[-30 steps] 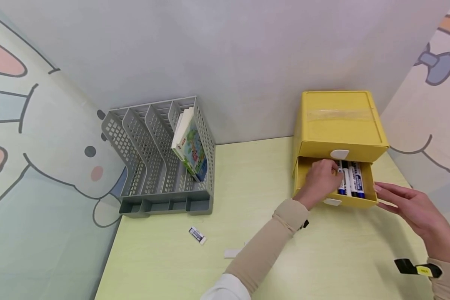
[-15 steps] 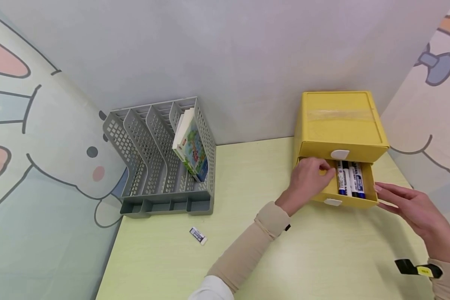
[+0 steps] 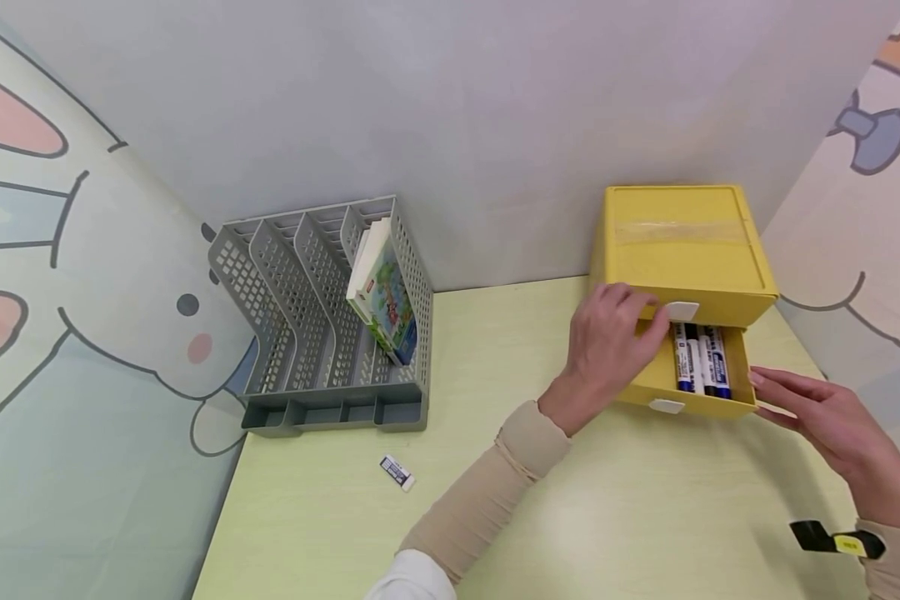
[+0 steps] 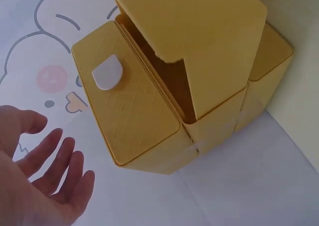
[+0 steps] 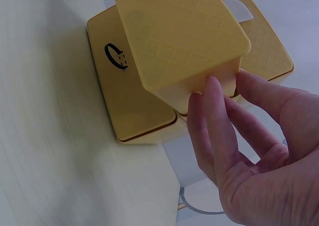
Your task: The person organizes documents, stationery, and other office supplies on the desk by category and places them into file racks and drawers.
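A yellow drawer unit [image 3: 682, 237] stands at the back right, its middle drawer [image 3: 708, 406] pulled out. Several markers [image 3: 701, 358] with white barrels and blue or black ends lie along the drawer's right side. My left hand [image 3: 607, 342] is over the drawer's left part, near the upper drawer's white tab [image 3: 682, 311]. In the left wrist view that hand [image 4: 45, 176] is empty, its fingers spread and loosely bent. My right hand [image 3: 832, 421] touches the drawer's right side with its fingertips. The right wrist view shows its fingers [image 5: 214, 101] against the drawer's side wall [image 5: 199, 81].
A grey perforated file rack [image 3: 333, 396] stands at the back left, with books [image 3: 386, 296] in its rightmost slot. An eraser [image 3: 397, 472] in a printed sleeve lies on the pale green table [image 3: 502, 358] before it. A wall runs behind both.
My left hand has come up out of the drawer, away from the markers, moving left and back, empty. My right hand stays at the drawer's side. The drawer has not moved.
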A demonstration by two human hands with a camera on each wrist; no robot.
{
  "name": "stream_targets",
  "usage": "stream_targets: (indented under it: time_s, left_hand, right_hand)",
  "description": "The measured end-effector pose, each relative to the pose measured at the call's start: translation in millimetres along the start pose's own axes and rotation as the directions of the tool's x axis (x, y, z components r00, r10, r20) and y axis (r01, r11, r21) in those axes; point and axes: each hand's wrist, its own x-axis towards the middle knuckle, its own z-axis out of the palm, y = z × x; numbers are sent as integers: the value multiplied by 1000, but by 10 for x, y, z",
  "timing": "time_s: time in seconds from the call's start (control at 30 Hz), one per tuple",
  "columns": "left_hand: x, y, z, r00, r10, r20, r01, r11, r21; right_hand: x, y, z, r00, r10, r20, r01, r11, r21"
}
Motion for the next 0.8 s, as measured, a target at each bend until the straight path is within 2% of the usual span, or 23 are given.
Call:
stream_targets:
  time_s: [0.1, 0.2, 0.37, 0.57, 0.8]
  left_hand:
    - [71, -33, 1, 998, 34, -48, -33, 999, 30]
    - [147, -63, 32, 997, 61, -38, -57, 994, 96]
    - [249, -93, 129, 994, 88, 69, -100, 975, 197]
    - [305, -104, 207, 981, 77, 180, -120, 962, 244]
    - [320, -146, 246, 949, 47, 312, -135, 954, 269]
  right_hand:
    - [-7, 3, -3, 1000, -7, 3, 7, 1000, 19]
    - [-11, 8, -6, 1000, -10, 3, 10, 999, 31]
    - [-16, 16, -6, 1000, 0, -1, 0, 1000, 21]
    - [-19, 11, -3, 1000, 2, -1, -2, 1000, 20]
    - [-12, -12, 1, 1000, 0, -2, 0, 1000, -23]
